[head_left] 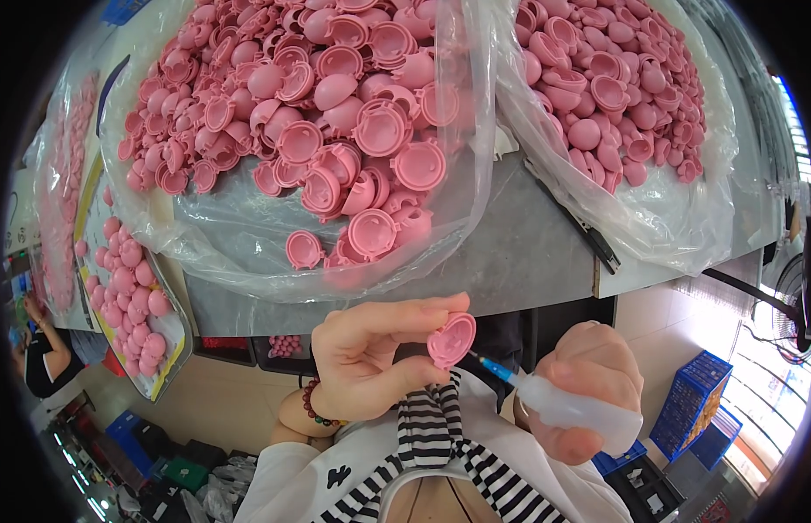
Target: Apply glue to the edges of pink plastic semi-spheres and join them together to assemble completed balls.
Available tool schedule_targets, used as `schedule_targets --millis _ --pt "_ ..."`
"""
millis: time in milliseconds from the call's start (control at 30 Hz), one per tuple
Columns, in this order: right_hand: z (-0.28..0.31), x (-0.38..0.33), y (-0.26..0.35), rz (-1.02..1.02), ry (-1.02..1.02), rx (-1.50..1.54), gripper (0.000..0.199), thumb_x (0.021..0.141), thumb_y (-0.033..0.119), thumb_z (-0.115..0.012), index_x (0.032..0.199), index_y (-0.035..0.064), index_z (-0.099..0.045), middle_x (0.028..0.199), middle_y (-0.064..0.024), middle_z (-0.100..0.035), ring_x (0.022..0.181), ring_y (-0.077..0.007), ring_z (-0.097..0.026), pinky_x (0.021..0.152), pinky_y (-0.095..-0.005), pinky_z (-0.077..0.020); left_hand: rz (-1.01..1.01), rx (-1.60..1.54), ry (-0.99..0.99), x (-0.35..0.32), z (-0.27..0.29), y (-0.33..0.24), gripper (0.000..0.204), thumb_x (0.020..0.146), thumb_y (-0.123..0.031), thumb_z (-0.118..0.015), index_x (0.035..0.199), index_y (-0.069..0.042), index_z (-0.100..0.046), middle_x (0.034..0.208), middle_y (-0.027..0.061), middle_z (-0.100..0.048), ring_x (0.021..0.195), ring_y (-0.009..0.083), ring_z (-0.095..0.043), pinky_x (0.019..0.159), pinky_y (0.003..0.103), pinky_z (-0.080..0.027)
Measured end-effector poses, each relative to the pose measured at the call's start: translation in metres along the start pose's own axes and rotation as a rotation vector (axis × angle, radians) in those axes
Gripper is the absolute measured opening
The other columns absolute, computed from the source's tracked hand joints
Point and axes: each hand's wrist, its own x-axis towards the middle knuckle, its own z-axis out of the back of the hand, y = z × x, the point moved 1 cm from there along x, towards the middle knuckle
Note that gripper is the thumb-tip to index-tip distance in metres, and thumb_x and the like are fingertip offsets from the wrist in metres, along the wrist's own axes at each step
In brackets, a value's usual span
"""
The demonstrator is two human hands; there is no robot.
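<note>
Between the thumb and fingers of my left hand [370, 353] is a small round pink plastic shell [451, 340], its hollow side partly showing. My right hand [597, 375] is wrapped round a translucent white squeeze bottle [573, 410] with a blue-based needle tip. The needle points left, close to the lower right edge of the shell; whether it touches cannot be made out. Beyond my hands, on the grey table [536, 253], a clear plastic bag [248, 283] lies spread open under a heap of pink shell halves [335, 96].
A second clear bag of pink shells [610, 96] lies at the far right. A black-handled tool [588, 231] rests between the bags. At the left, a tray [174, 349] holds pink rounded pieces. Blue crates [693, 401] stand on the floor at right. Another person [52, 349] is at far left.
</note>
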Motion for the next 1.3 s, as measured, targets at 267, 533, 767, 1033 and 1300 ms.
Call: schedule_targets --millis 267,533,767,1033,1300 --pt "0.038 -0.007 -0.027 0.054 -0.492 0.148 0.058 0.082 0.045 -0.047 0.106 -0.0072 -0.044 0.088 -0.0146 -0.052 0.068 -0.0214 -0.051 0.059 -0.0284 -0.0422 0.091 -0.107 0.048 0.004 -0.001 0.002 0.044 0.072 0.006 -0.061 0.111 0.008 -0.042 0.113 0.0281 -0.047 0.103 0.0263 -0.052 0.086 0.036 -0.044" --pt "0.260 0.034 -0.106 -0.280 -0.678 -0.711 0.045 0.076 0.007 -0.063 0.111 -0.0076 -0.039 0.091 -0.0164 -0.057 0.082 -0.0185 -0.056 0.075 -0.0274 -0.0443 0.386 -0.572 0.136 0.007 -0.001 0.005 0.046 0.079 -0.010 -0.060 0.116 0.002 -0.035 0.115 0.0273 -0.046 0.097 0.0265 -0.056 0.083 0.038 -0.047" --pt "0.284 0.030 -0.149 -0.472 -0.534 -0.717 0.049 0.072 0.014 -0.067 0.112 -0.0031 -0.043 0.084 -0.0068 -0.060 0.077 -0.0132 -0.053 0.072 -0.0232 -0.0399 0.230 -0.235 0.071 0.000 -0.003 0.005 0.041 0.068 -0.002 -0.069 0.101 0.004 -0.046 0.106 0.0267 -0.052 0.097 0.0278 -0.055 0.083 0.035 -0.045" --pt "0.168 0.089 -0.098 -0.031 0.317 -1.168 0.020 0.067 0.004 -0.063 0.086 0.0041 -0.058 0.093 -0.0068 -0.058 0.090 -0.0216 -0.051 0.076 -0.0342 -0.0386 0.192 -0.152 0.067 0.006 -0.012 0.005 0.040 0.068 0.000 -0.068 0.101 0.004 -0.046 0.105 0.0277 -0.052 0.098 0.0273 -0.054 0.083 0.035 -0.045" --pt "0.118 0.063 -0.066 -0.307 0.196 -0.709 0.010 0.070 0.006 -0.058 0.076 0.0016 -0.051 0.080 -0.0090 -0.052 0.076 -0.0240 -0.048 0.070 -0.0330 -0.0387 0.205 -0.175 0.045 0.004 -0.010 0.002 0.040 0.069 -0.002 -0.068 0.102 0.005 -0.046 0.104 0.0275 -0.052 0.097 0.0265 -0.055 0.083 0.034 -0.045"
